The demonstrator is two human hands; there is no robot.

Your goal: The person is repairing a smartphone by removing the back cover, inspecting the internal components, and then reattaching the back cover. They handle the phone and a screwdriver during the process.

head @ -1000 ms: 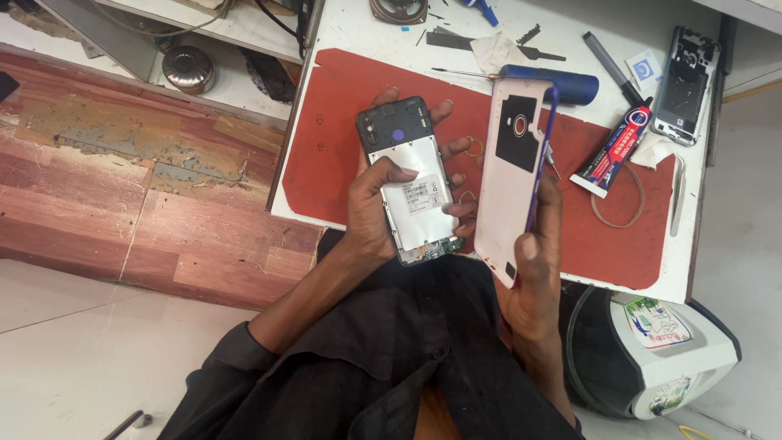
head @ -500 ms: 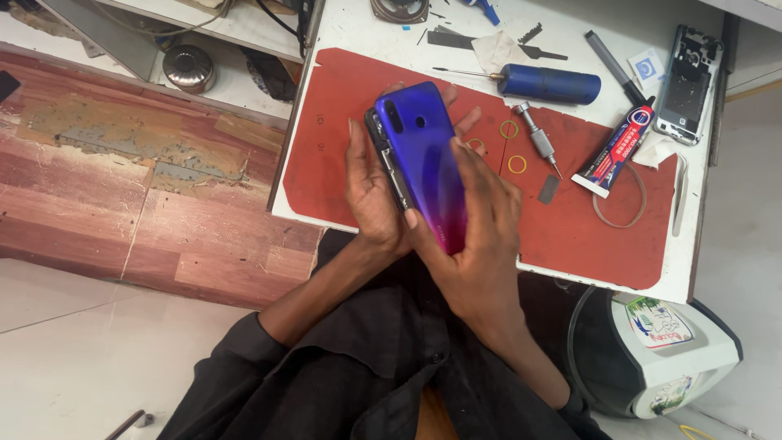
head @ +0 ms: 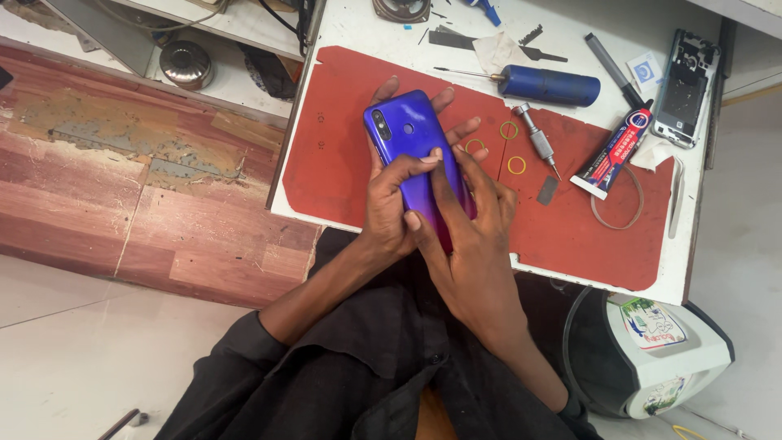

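A smartphone (head: 407, 138) with a glossy blue-to-purple back cover lies camera side up in both my hands, above the red work mat (head: 334, 147). My left hand (head: 389, 208) grips its left edge from below, thumb pressed across the cover. My right hand (head: 472, 236) lies on the cover's lower right part, fingers flat on it. The phone's lower end is hidden under my fingers.
On the mat and white table (head: 358, 24): a blue-handled screwdriver (head: 547, 84), a small metal driver (head: 538, 138), three yellow rubber rings (head: 516, 165), a glue tube (head: 615, 152), a bare phone frame (head: 686, 88), a black pen (head: 608, 59). A white and black bin (head: 652, 350) stands at lower right.
A second ago the phone's open back showed and my right hand held the cover upright beside it. The cover is now on the phone, and both hands press on it.
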